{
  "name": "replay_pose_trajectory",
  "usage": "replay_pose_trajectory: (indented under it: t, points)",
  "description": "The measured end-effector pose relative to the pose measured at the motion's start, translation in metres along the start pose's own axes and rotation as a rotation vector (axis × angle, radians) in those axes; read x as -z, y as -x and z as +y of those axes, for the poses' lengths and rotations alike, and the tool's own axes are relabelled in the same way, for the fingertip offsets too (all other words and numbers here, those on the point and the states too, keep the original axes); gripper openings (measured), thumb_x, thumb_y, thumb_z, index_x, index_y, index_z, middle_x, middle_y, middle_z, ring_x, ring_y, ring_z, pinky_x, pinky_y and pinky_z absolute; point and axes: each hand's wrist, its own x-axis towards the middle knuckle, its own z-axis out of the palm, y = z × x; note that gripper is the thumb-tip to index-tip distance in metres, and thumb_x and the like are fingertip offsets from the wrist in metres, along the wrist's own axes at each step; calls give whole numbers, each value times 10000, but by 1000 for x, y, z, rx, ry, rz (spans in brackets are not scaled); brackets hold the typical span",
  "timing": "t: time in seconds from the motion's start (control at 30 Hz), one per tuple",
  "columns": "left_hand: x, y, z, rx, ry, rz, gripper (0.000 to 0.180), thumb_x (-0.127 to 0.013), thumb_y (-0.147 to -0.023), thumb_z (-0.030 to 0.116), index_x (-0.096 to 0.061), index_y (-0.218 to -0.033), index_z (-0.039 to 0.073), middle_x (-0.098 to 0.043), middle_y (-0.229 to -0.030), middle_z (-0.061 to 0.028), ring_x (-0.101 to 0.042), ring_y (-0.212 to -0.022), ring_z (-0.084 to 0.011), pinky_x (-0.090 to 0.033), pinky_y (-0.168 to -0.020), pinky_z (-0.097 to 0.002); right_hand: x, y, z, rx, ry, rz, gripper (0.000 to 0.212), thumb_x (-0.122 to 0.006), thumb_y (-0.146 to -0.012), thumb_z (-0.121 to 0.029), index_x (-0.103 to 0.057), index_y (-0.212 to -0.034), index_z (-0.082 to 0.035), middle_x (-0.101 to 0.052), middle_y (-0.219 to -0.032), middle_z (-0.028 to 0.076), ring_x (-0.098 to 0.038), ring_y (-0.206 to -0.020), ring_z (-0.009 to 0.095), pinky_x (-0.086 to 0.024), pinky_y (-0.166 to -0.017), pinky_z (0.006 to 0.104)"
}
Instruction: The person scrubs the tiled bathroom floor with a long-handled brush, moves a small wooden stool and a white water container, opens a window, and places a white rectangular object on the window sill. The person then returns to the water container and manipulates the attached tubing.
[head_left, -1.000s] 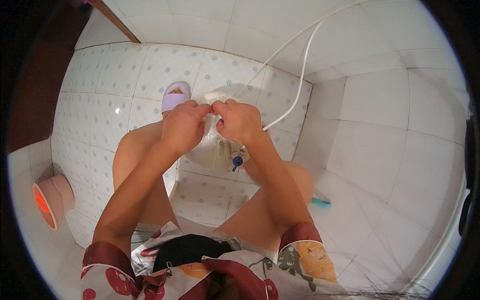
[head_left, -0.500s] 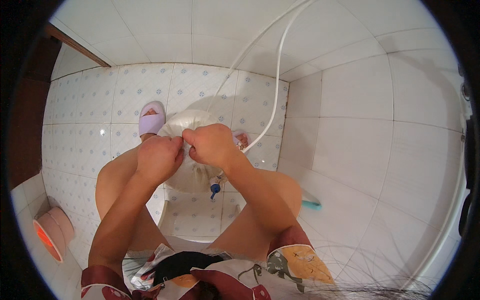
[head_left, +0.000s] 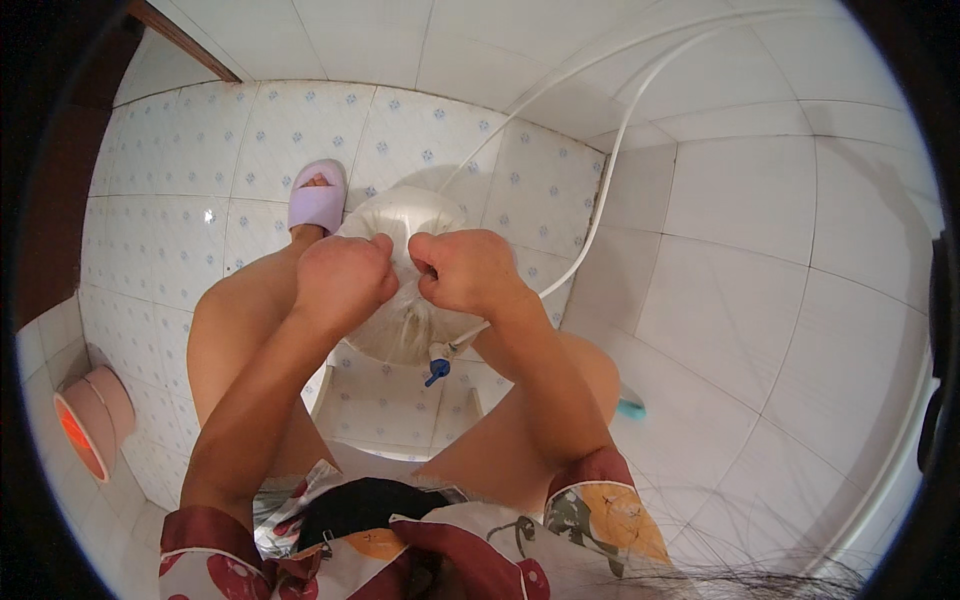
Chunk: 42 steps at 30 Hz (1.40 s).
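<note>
A rounded white vessel (head_left: 410, 205) stands on the floor between my knees, with a wrinkled clear plastic bag (head_left: 395, 335) over it. Above it my left hand (head_left: 345, 280) is closed, thumb pressed to curled fingers. My right hand (head_left: 468, 272) is closed too, a small gap away, its thumb towards the left one. The creased plastic runs up to both hands; the fingertips themselves are hidden. Below my right hand, at the vessel's near side, sits a small valve with a blue handle (head_left: 437, 372). A white hose (head_left: 603, 195) passes behind my right wrist towards it.
A pink bucket (head_left: 110, 405) with orange inside is at the left wall. My left foot wears a lilac slipper (head_left: 318, 195). White tiled walls (head_left: 730, 270) close in on the right, and a turquoise object (head_left: 630, 409) shows beside my right knee. Dark brown door (head_left: 60, 220) at left.
My hands have drawn slightly apart over the bag. The view has shifted, so the vessel and hose appear further right, and my right foot is hidden now.
</note>
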Motion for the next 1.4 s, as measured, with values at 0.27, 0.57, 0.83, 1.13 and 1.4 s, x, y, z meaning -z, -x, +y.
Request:
replay_pose_trajectory:
  t: [0.27,0.57,0.83,1.13,1.4]
  points:
    - [5,-1,-12,-138,53,-106,112,-528,-727,174,-547,-677,75,-555,-570,-101,-562,-560,-287,-437,-507,-405,-1,5,1,-20,84,31,120,-572,-586,-174,-497,-671,-134,-533,-590,42,-515,-574,276,-376,-485,390]
    - [26,5,-17,-148,144,-269,219,-643,-681,222,-538,-800,70,-591,-651,-103,-589,-654,-298,-455,-586,-408,2,-1,-12,39,112,-55,234,-613,-592,-236,-536,-761,-94,-587,-661,106,-575,-651,315,-427,-558,437]
    - [12,9,-15,-152,41,-234,171,-631,-681,231,-572,-724,77,-587,-633,-104,-585,-635,-294,-453,-585,-408,-11,-2,-10,125,126,-15,162,-594,-587,-211,-501,-677,-113,-550,-607,60,-539,-593,300,-404,-505,423]
    - [5,18,-13,-166,70,-128,117,-598,-622,194,-568,-638,83,-560,-569,-96,-566,-583,-291,-444,-537,-407,-18,-2,-13,195,88,65,172,-601,-573,-213,-514,-683,-112,-545,-601,60,-544,-603,290,-407,-506,409]
    - [-8,17,-7,-160,-40,70,144,-566,-656,202,-499,-604,86,-533,-531,-85,-530,-509,-267,-417,-482,-397,-6,-2,-13,100,122,-56,189,-597,-604,-226,-532,-740,-112,-565,-635,83,-559,-642,306,-422,-550,429]
